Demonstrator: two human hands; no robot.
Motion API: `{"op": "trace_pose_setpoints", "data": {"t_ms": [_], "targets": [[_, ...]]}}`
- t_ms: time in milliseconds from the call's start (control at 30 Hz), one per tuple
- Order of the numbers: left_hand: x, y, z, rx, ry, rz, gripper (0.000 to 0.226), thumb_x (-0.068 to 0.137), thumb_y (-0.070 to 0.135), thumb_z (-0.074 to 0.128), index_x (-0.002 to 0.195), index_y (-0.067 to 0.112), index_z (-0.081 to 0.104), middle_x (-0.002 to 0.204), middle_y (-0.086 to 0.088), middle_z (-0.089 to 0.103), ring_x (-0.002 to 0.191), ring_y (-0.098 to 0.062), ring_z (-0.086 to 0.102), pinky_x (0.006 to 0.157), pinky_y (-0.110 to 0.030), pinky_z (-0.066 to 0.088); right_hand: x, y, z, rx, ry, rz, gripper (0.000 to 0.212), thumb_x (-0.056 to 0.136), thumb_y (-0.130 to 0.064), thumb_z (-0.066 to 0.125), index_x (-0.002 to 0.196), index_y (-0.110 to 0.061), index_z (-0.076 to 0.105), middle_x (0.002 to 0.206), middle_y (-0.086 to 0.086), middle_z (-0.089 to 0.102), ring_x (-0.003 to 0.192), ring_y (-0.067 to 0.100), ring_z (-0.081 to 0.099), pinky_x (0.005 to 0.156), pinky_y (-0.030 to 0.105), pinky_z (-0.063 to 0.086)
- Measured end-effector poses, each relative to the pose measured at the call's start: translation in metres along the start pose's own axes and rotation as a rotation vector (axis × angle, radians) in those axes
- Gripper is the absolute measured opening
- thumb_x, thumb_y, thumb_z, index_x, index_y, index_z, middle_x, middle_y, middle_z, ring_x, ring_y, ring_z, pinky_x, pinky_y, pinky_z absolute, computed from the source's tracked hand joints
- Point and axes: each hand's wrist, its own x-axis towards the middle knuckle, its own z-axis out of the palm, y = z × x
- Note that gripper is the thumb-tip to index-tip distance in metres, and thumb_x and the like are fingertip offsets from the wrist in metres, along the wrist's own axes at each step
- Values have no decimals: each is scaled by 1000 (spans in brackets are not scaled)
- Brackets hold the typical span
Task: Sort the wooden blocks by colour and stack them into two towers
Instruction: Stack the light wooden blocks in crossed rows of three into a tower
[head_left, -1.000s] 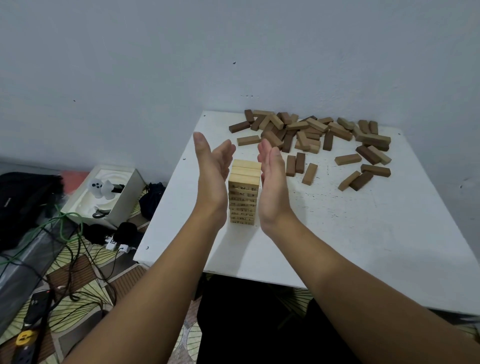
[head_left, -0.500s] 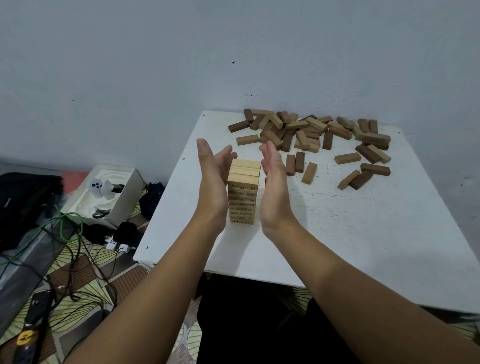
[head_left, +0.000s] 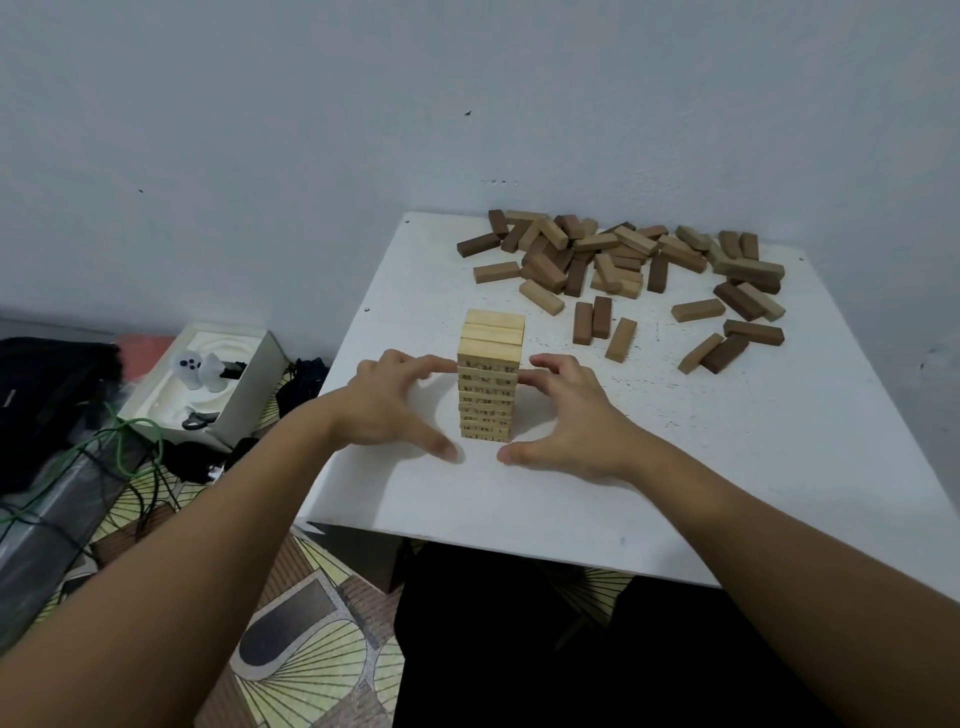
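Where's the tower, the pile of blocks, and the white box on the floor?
tower (head_left: 489, 395), head view, numbered front face.
pile of blocks (head_left: 618, 254), head view, middle of the heap.
white box (head_left: 244, 384), head view, its right side wall.

A single head-worn view looks forward and down from above and behind the fingers (head_left: 431, 366), close enough that both forearms fill the lower frame. Beyond the fingers the white bench (head_left: 727, 467) runs to the wall; left of them lies the floor (head_left: 311, 649).
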Motion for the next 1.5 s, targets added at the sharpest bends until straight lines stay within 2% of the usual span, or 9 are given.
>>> {"op": "trace_pose_setpoints", "data": {"t_ms": [200,467,733,867,1000,1133,1300,1500], "targets": [[17,0,7,132,32,29,95,55,69,92,138,61,47,138,11,32,136,-23,20,121,-48,21,8,0,6,-15,42,19,78,64,-60,86,135,-47,55,145,-22,24,140,8,15,121,40,22],[24,-2,14,73,97,73,80,55,65,94,127,59,60,131,14,35,130,-17,20,119,-40,18,11,7,17,-39,150,-6,64,66,-63,85,123,-51,60,134,-22,28,134,8,20,114,31,18],[24,2,17,72,90,118,64,59,63,93,110,68,56,130,12,35,127,-16,19,110,-33,14,13,8,22,-70,189,-1,66,66,-67,83,126,-48,61,135,-18,32,133,9,20,118,35,18],[24,2,19,41,95,125,55,60,62,93,100,72,56,127,13,35,124,-14,18,114,-34,14,15,8,24,-66,203,0,66,66,-68,82,126,-49,61,131,-20,31,132,8,21,119,39,20],[25,0,22,33,111,117,54,59,64,93,99,71,57,124,14,35,124,-13,18,116,-33,14,15,7,24,-60,206,-1,66,67,-67,81,127,-48,62,133,-19,34,131,8,21,120,40,20],[25,0,23,22,108,127,55,50,72,83,99,74,56,122,14,35,124,-15,18,114,-29,13,15,7,25,-56,218,-5,65,67,-68,81,126,-48,63,132,-20,34,130,8,21,120,40,22],[26,1,26,36,124,134,48,51,74,79,93,79,54,119,16,33,121,-13,18,108,-24,12,15,7,26,-61,228,-14,64,68,-67,81,126,-48,63,131,-20,35,130,7,21,119,39,22],[25,3,29,79,153,127,46,66,64,85,91,83,52,115,17,31,117,-11,15,107,-23,12,16,9,27,-81,240,-27,66,68,-69,79,128,-48,63,131,-21,36,130,8,23,119,40,22]]}}
